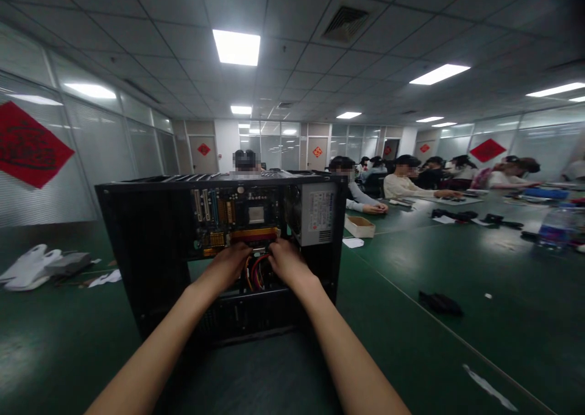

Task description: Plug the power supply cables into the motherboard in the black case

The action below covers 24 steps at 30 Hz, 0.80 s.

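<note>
An open black computer case (155,314) stands on the green table. Inside it a motherboard (219,205) with a bare processor socket area shows, and a silver power supply (319,214) sits at the upper right. My left hand (235,258) reaches in at the lower left end of the memory slots (254,234). At their right end is my right hand (284,256), close to the board's lower edge. Red, yellow and black cables (258,273) hang between the two hands. The fingertips are small and dark, so what they hold, if anything, cannot be made out.
On the green table (402,275) lie a white plastic bag (30,269), a small open box (359,226), a black item (440,303) and a water bottle (553,227). Several people sit along the far side and right.
</note>
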Each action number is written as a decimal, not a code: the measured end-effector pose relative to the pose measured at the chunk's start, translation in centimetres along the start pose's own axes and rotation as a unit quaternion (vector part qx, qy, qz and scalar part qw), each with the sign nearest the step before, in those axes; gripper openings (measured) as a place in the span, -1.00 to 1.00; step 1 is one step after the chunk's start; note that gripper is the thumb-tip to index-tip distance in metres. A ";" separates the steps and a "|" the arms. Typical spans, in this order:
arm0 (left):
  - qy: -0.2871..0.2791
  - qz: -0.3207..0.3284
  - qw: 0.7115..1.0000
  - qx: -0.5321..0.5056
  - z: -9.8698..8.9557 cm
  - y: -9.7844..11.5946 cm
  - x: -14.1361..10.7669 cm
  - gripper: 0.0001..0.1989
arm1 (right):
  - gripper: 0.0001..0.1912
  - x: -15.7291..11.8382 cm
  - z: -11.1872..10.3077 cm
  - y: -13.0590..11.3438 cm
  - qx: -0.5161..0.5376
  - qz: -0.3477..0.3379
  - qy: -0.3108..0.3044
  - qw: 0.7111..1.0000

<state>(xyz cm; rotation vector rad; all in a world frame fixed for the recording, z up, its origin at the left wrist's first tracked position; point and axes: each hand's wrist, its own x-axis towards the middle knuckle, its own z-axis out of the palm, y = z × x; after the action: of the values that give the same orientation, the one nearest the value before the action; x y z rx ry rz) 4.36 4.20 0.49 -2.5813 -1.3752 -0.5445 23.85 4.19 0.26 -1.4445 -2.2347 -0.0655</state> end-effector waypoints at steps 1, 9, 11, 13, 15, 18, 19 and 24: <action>-0.020 -0.005 0.999 0.027 -0.2 0.2 0.3 -0.69 | -0.80 0.0 0.0 0.0 0.002 -0.001 -0.001 1.000; -0.023 -0.024 0.996 0.087 -0.1 -0.3 1.2 -0.73 | -0.83 0.1 0.3 -0.2 0.008 -0.002 0.004 1.000; -0.011 -0.029 0.997 0.073 0.3 -0.7 1.0 -0.74 | -0.83 0.1 0.4 -0.2 0.007 -0.005 0.000 1.000; -0.007 -0.033 0.997 0.062 0.6 -0.9 1.0 -0.75 | -0.83 0.0 0.4 -0.2 0.007 -0.007 -0.005 1.000; -0.006 -0.036 0.998 0.054 0.7 -0.9 1.1 -0.75 | -0.82 0.0 0.3 -0.2 0.009 -0.005 -0.009 1.000; -0.010 -0.040 0.998 0.055 0.6 -0.7 1.3 -0.77 | -0.82 0.0 0.3 -0.2 0.012 -0.003 -0.012 1.000; -0.013 -0.044 0.997 0.059 0.5 -0.6 1.4 -0.77 | -0.82 -0.1 0.3 -0.2 0.014 -0.002 -0.012 1.000; -0.021 -0.057 0.997 0.053 0.3 0.1 1.4 -0.72 | -0.82 -0.1 0.2 -0.2 0.015 -0.005 -0.011 1.000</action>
<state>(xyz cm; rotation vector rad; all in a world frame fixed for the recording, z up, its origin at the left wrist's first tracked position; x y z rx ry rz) 5.17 5.30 0.76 -2.4556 -1.5303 -0.4226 23.66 4.04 0.10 -1.4252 -2.2510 -0.0182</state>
